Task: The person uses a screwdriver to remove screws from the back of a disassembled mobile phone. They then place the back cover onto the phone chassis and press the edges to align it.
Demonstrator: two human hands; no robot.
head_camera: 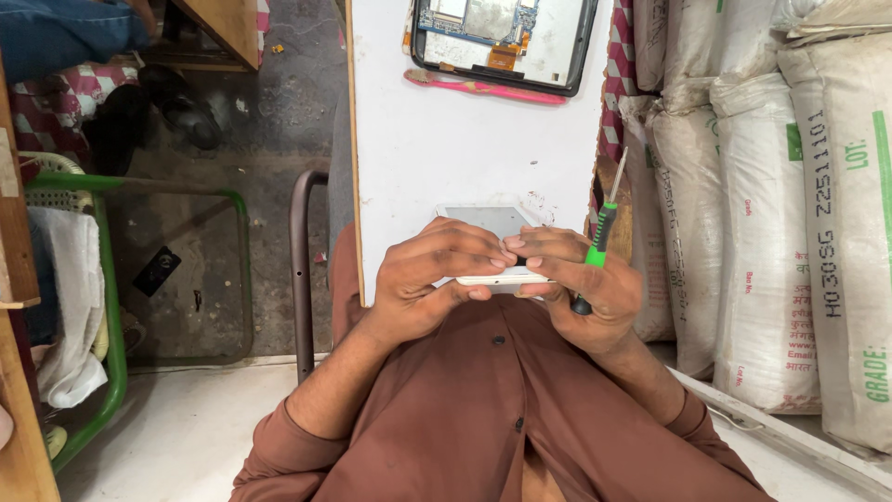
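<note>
Both my hands grip a flat white tablet-like device (490, 221) at the near edge of the white table (437, 139). My left hand (429, 276) wraps its left side, fingers over the top face and thumb beneath. My right hand (583, 288) clasps the right side and also pinches a small screwdriver (600, 237) with a green-and-black handle, its shaft pointing up and away. The fingertips of the two hands meet above the device. My brown shirt fills the lower view.
An opened tablet (506, 37) showing its circuit board lies at the table's far end beside a pink toothbrush (483, 87). White sacks (771, 204) are stacked on the right. A green metal-framed chair (102, 297) stands left, a dark chair frame (299, 270) beside the table.
</note>
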